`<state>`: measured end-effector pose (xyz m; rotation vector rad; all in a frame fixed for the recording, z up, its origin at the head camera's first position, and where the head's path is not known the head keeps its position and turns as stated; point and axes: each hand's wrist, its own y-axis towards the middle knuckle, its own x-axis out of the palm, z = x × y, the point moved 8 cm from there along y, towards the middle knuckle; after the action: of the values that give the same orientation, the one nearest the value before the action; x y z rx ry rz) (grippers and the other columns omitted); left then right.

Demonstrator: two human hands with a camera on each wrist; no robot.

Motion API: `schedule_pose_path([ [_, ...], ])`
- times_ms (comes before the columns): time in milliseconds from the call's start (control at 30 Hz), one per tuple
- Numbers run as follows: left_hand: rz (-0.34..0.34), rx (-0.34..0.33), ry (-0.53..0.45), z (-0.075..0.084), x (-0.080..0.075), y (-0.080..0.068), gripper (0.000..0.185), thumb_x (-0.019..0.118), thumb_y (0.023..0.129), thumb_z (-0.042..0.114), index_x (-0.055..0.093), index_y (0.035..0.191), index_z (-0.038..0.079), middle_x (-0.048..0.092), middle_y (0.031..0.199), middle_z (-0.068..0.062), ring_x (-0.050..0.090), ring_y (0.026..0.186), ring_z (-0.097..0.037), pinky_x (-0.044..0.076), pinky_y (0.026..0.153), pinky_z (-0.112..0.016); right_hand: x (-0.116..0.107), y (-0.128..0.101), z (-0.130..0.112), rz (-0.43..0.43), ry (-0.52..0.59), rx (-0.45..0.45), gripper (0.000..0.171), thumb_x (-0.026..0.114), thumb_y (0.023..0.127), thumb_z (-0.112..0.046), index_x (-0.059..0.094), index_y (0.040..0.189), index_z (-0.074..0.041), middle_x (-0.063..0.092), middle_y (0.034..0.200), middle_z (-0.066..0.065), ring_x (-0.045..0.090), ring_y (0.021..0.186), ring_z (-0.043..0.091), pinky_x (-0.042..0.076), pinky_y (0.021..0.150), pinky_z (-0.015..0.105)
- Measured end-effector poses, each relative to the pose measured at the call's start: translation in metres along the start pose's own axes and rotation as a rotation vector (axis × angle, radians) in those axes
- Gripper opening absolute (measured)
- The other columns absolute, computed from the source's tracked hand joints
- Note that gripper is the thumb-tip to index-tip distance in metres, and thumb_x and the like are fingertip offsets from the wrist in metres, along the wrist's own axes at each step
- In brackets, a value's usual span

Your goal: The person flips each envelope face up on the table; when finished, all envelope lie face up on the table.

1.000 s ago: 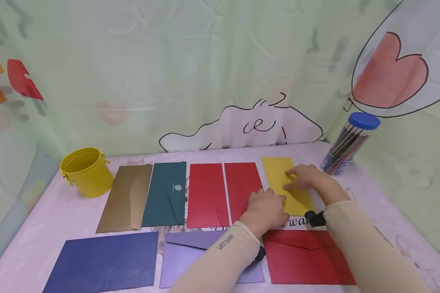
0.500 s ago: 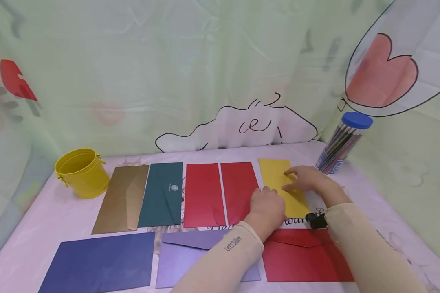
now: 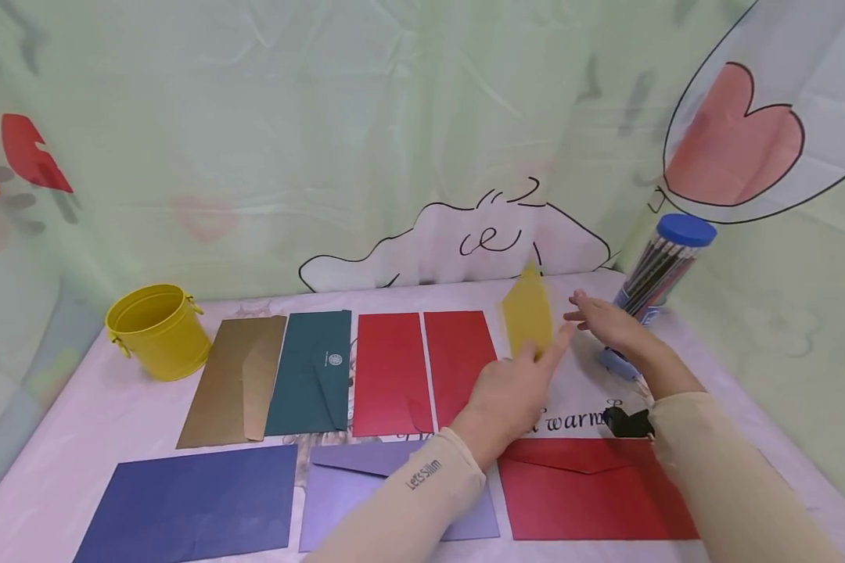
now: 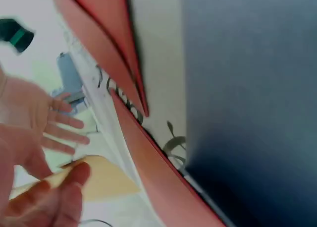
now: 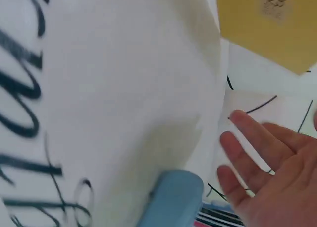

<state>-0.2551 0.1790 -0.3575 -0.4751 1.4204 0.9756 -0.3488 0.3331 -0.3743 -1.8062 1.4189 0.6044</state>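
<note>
My left hand (image 3: 514, 387) holds a yellow envelope (image 3: 525, 317) by its near end. The envelope stands tilted up off the table, with its far end raised to a point. In the left wrist view the left fingers and thumb (image 4: 59, 199) pinch its edge. My right hand (image 3: 609, 320) hovers just to the right of the envelope, fingers spread and apart from it. In the right wrist view that hand (image 5: 272, 172) holds nothing. A small light-blue object (image 3: 618, 364) lies below the right hand; its kind is unclear.
Two red envelopes (image 3: 393, 375), a green envelope (image 3: 310, 367) and a brown envelope (image 3: 218, 383) lie in the back row. Nearer are blue (image 3: 190, 500), purple (image 3: 352, 500) and red (image 3: 598, 500) envelopes. A yellow bucket (image 3: 169, 344) stands left, a pencil tub (image 3: 669, 258) right.
The yellow envelope, flat on the table before, is now lifted and tilted up in the left hand. The right hand has moved off it to the right, uncovering the light-blue object.
</note>
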Motion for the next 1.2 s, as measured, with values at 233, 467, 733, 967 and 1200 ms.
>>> schedule_pose_path([
  [233,0.145,-0.287,-0.850,-0.041,-0.005,-0.013,0.072,0.081,0.082,0.006,0.045,0.144,0.016,0.063,0.108,0.001,0.061,0.082,-0.004,0.053,0.069,-0.018,0.020,0.011,-0.004,-0.022,0.156,0.020,0.081,0.023,0.107,-0.056,-0.006,0.158,0.000,0.018,0.156,0.037,0.024,0.141,0.054,0.018,0.112,0.066],
  [467,-0.003,-0.491,-0.989,-0.048,0.023,-0.025,0.048,0.082,0.082,0.024,0.068,0.127,0.015,0.063,0.097,0.008,0.056,0.076,-0.006,0.050,0.066,-0.023,0.029,0.012,0.009,-0.018,-0.002,0.122,0.093,0.058,0.098,-0.052,0.014,0.158,0.003,0.021,0.155,0.037,0.024,0.140,0.055,0.022,0.108,0.071],
  [733,-0.221,-0.361,-0.637,-0.029,0.035,-0.020,0.042,0.075,0.088,0.030,0.071,0.129,0.023,0.070,0.107,0.009,0.058,0.074,-0.010,0.047,0.063,-0.026,0.028,0.012,0.010,0.015,-0.213,0.092,0.081,0.062,0.097,-0.044,0.033,0.150,0.011,0.030,0.152,0.037,0.029,0.137,0.055,0.027,0.108,0.066],
  [967,-0.304,-0.309,-0.346,-0.016,0.039,-0.020,0.039,0.073,0.090,0.040,0.070,0.128,0.037,0.068,0.117,0.018,0.061,0.085,-0.013,0.047,0.063,-0.030,0.030,0.019,0.014,0.022,-0.302,0.076,0.077,0.068,0.094,-0.040,0.041,0.147,0.008,0.038,0.148,0.033,0.033,0.126,0.052,0.030,0.107,0.065],
  [1200,-0.314,-0.263,-0.271,-0.017,0.042,-0.017,0.036,0.073,0.090,0.040,0.072,0.126,0.038,0.068,0.116,0.020,0.062,0.087,-0.011,0.050,0.066,-0.031,0.035,0.026,0.008,0.037,-0.348,0.011,0.073,0.069,0.094,-0.036,0.044,0.145,0.010,0.041,0.146,0.033,0.036,0.121,0.051,0.031,0.106,0.062],
])
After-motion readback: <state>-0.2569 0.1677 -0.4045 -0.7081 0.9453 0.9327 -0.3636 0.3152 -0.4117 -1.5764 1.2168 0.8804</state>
